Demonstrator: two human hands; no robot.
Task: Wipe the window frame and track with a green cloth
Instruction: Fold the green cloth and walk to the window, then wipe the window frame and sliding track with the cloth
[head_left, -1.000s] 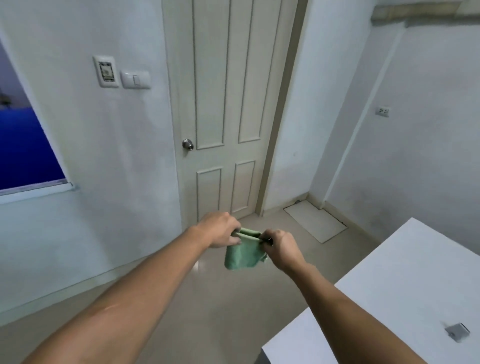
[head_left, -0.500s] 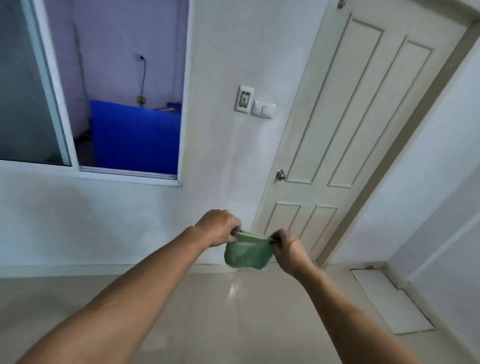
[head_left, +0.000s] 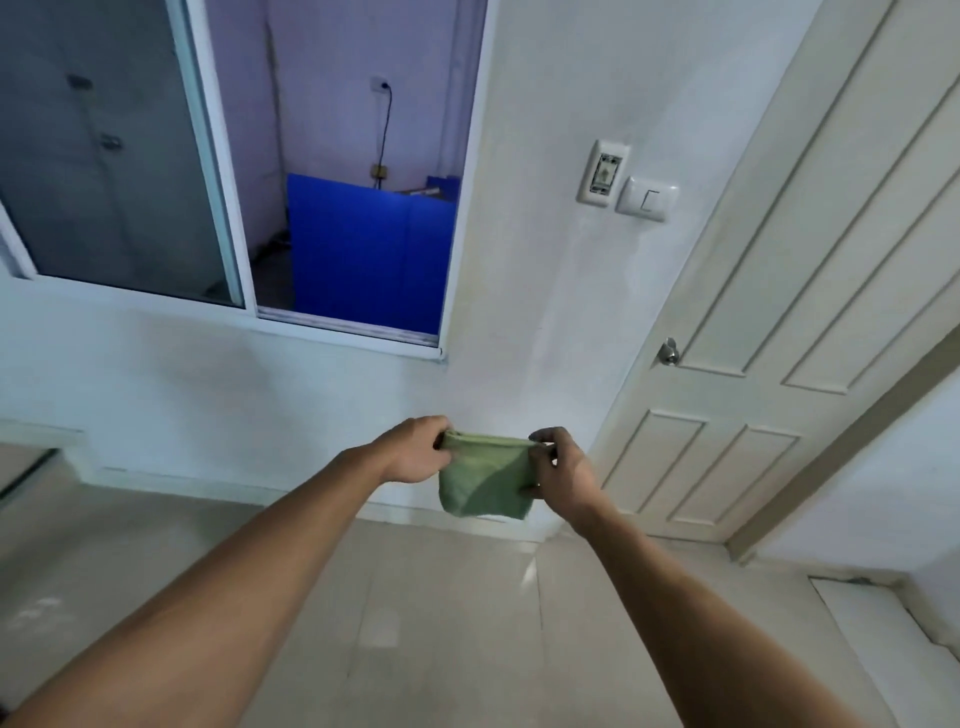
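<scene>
**Cloth readied in front of the sliding window**

Since the earlier frames the view has swung left: the window, at first only a sliver at the left edge, now fills the upper left, and the door (head_left: 810, 291) has shifted to the right. Both hands have stayed at the green cloth (head_left: 483, 480) throughout.

The left hand (head_left: 415, 451) is closed on the cloth's upper left corner; the right hand (head_left: 558, 467) pinches its upper right edge, with lower fingers against the side. The cloth hangs folded between them, in mid-air below the window and well apart from it. The window frame (head_left: 470, 171) and its bottom track (head_left: 348, 327) are untouched. A sliding pane (head_left: 109, 150) covers the left half; the right half stands open onto a room with a blue panel (head_left: 363, 254). A light switch (head_left: 647, 199) sits on the wall between window and door.

Likely risks, judged from this position:
- A loosely folded cloth may bunch and skip the narrow track grooves, leaving dirt in them.
- A two-handed pinch on the edge gives little pressure; without a re-grip into one palm the cloth could slip and fall, possibly through the open half.
- Fingers run along the track near the pane's edge could be caught if the pane slides.
- Whether the track holds grit cannot be told from here.
</scene>
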